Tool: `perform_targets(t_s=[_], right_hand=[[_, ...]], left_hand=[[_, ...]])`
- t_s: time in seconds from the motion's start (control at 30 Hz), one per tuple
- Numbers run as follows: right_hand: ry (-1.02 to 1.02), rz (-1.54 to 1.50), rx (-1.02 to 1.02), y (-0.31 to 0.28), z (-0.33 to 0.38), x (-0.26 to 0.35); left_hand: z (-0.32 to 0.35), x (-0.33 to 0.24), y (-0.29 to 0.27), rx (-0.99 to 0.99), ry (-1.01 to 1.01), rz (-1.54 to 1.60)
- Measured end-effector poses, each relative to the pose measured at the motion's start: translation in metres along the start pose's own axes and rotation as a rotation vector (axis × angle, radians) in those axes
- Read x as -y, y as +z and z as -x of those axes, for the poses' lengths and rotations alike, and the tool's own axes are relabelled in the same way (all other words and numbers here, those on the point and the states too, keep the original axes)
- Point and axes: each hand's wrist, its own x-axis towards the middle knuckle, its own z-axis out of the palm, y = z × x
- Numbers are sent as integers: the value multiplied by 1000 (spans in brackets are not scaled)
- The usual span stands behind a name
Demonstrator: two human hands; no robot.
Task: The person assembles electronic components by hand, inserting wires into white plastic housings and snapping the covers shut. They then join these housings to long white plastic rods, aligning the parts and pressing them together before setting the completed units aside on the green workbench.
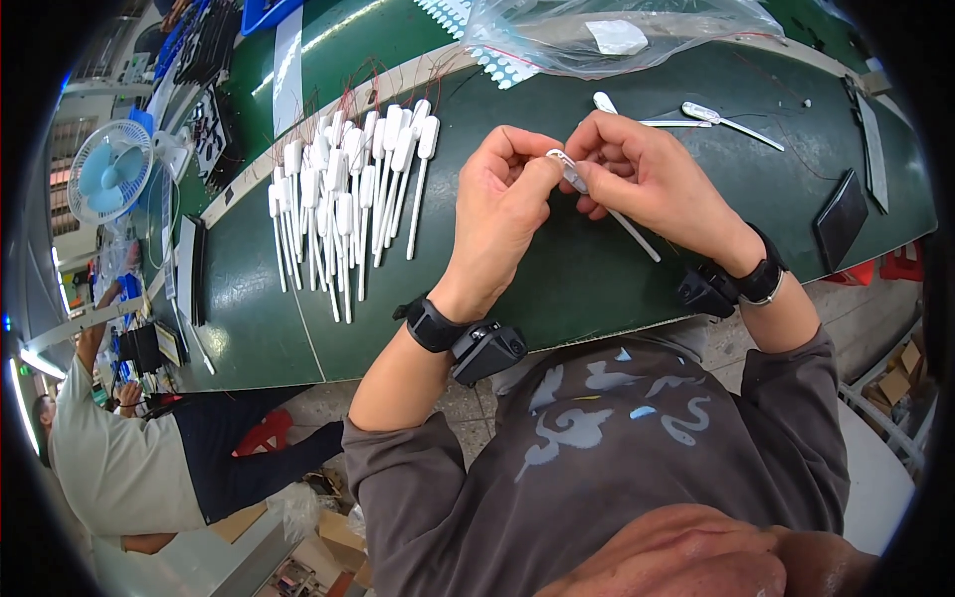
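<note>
**White stick, stem to lower right**

Upper centre, the left hand [507, 204] and right hand [642, 179] have their grips closed on the white stick's [574, 179] head; its stem slants lower right, nearer the right hand.

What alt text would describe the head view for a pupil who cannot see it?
A person's bare left hand and right hand together hold a slim white stemmed piece above a dark green table. A large cluster of similar white pieces lies to the left, and a clear plastic bag lies beyond the hands.
</note>
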Motion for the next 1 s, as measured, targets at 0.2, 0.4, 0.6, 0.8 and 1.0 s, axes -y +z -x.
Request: perform_targets(t_s=[0.2, 0.4, 0.6, 0.8, 1.0], right_hand=[[72, -87, 57, -5, -2, -1], [-94, -72, -17, -3, -5, -17], [-16, -97, 10, -5, -3, -5], [-19, -73, -26, -4, -3, -8], [-38, -90, -41, -3, -5, -10]], left_hand=[[2, 0, 4, 17, 140, -106], [1, -1, 4, 40, 160, -99], [0, 1, 2, 84, 189, -65], [1, -1, 0, 95, 172, -52], [1, -2, 1, 91, 193, -87]])
